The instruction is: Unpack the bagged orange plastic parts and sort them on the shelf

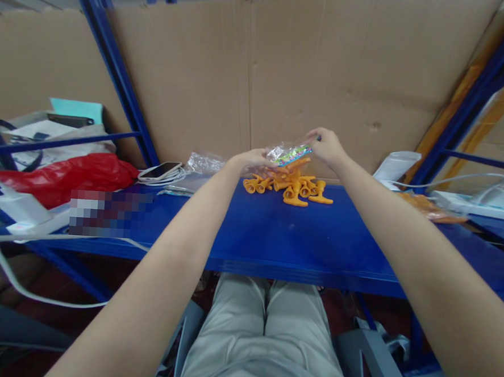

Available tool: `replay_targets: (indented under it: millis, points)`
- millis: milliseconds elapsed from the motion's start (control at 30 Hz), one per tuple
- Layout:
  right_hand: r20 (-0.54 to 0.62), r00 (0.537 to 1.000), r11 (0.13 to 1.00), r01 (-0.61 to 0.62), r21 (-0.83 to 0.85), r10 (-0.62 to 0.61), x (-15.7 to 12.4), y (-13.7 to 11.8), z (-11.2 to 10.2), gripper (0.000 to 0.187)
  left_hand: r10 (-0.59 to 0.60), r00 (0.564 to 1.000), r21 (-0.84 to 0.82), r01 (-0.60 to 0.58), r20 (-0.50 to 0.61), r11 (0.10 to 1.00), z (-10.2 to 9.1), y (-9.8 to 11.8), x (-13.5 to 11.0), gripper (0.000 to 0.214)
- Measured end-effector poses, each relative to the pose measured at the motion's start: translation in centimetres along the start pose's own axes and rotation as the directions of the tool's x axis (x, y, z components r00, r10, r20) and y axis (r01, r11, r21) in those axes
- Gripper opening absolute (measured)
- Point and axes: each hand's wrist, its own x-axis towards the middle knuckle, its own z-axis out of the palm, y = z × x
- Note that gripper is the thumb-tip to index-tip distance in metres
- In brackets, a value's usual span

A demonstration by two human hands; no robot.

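Head view: pinching, with fingers of left hand (256, 160) and right hand (326, 147), clear plastic packet with multicoloured strip (294, 154), long axis left-to-right, just above tubular orange plastic pieces (292, 192).

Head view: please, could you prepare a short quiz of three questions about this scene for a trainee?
1. True or false: the orange parts lie on the blue shelf.
2. The plastic left of the phone is: A) green, B) red, C) yellow.
3. Fill in: a clear ___ with colourful print is between the left hand and the right hand.

Key: 1. True. 2. B. 3. bag.
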Motion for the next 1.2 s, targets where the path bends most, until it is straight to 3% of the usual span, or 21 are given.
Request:
replay_targets:
  millis: [267, 367, 533, 667, 800, 900, 1033, 1200]
  points:
    - [-0.158, 0.983, 0.992, 0.105, 0.069, -0.093, 1.3, -0.2, -0.2, 0.019, 0.070, 0.993, -0.019, -0.072, -0.092, 0.997, 0.3, 0.5, 0.4, 0.039]
    - [-0.122, 0.986, 0.990, 0.121, 0.070, -0.112, 1.3, -0.4, 0.1, 0.016, 0.042, 0.985, -0.012, -0.044, -0.167, 0.999, 0.6, 0.5, 0.6, 0.020]
    - [-0.046, 0.993, 0.988, 0.110, 0.111, -0.106, 0.2, 0.3, 0.7, 0.015, -0.034, 0.971, -0.055, 0.021, -0.236, 0.998, 1.1, -0.4, 0.7, 0.008]
    - [-0.032, 0.997, 0.984, 0.074, 0.163, -0.070, -0.7, 1.6, 1.1, 0.028, -0.012, 0.948, -0.127, -0.030, -0.319, 0.991, 1.1, -0.6, 0.7, 0.007]
    - [-0.129, 0.991, 0.965, 0.077, 0.249, -0.046, -1.5, 2.3, 1.6, 0.047, 0.064, 0.903, -0.195, -0.160, -0.425, 0.968, 0.8, -0.2, 0.8, 0.007]
    - [-0.185, 0.983, 0.930, 0.055, 0.363, 0.013, -2.7, 2.2, 1.7, 0.048, 0.130, 0.862, -0.225, -0.269, -0.489, 0.936, 0.5, 0.0, 0.7, 0.009]
    - [-0.170, 0.973, 0.845, -0.041, 0.534, 0.154, -5.2, 1.8, 1.4, 0.038, 0.194, 0.829, -0.269, -0.378, -0.524, 0.886, 0.1, -0.8, 0.2, 0.015]
    - [-0.060, 0.929, 0.740, -0.249, 0.625, 0.364, -8.7, 1.6, 1.6, 0.038, 0.218, 0.838, -0.410, -0.451, -0.500, 0.793, 0.8, -3.4, -0.1, 0.016]
